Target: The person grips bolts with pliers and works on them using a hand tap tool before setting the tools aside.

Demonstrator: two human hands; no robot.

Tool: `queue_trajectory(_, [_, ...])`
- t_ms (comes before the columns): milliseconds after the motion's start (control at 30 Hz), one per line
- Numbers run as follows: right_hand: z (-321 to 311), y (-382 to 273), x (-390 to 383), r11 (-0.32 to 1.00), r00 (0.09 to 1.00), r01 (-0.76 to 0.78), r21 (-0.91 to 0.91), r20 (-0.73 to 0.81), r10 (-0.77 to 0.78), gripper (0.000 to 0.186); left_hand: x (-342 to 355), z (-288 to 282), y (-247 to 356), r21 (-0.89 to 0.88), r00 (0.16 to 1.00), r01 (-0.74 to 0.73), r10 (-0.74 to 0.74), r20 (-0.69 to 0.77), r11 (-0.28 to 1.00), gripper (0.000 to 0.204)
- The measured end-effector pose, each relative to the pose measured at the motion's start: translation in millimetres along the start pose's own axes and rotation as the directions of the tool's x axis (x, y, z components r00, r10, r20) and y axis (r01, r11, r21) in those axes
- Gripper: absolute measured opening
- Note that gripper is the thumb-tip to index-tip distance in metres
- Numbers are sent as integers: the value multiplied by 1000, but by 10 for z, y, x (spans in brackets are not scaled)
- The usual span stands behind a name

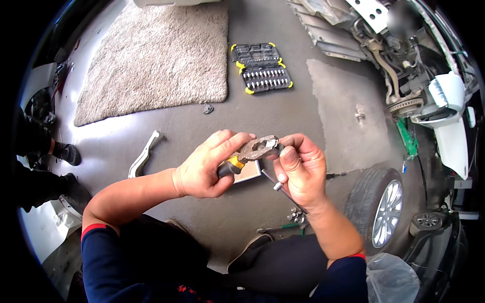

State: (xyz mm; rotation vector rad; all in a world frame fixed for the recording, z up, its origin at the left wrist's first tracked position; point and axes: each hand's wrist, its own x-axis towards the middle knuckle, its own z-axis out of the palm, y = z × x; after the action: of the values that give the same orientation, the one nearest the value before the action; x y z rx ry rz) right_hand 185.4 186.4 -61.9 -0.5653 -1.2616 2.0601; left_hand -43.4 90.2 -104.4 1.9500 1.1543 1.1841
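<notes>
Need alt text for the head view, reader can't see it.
A person's left hand grips pliers while the right hand pinches a small part at their tip. Beyond, on a grey floor, are a shaggy rug and an open socket case; a wheel is at right.

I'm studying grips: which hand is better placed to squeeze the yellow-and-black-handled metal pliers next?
Likely the left hand: it grips the pliers by their handles, while the right hand is at the jaws.
</notes>
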Motion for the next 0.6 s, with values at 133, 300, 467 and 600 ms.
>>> queue_trajectory(133, [141,-193,-37,993,1000,1,116,21,-4,23,170,-186,346,181,999,17,-9,-48,983,88])
queue_trajectory(300, [183,-254,-71,991,994,-31,133,109,16,36,141,-249,605,308,999,30,-18,-42,951,87])
queue_trajectory(467, [276,-238,-91,991,993,-110,78,52,106,39,43,-232,717,409,992,92,-50,-112,908,88])
queue_trajectory(600, [130,-98,-165,889,964,-253,381,183,195,29,-81,-167,704,383,987,141,-101,-122,913,90])
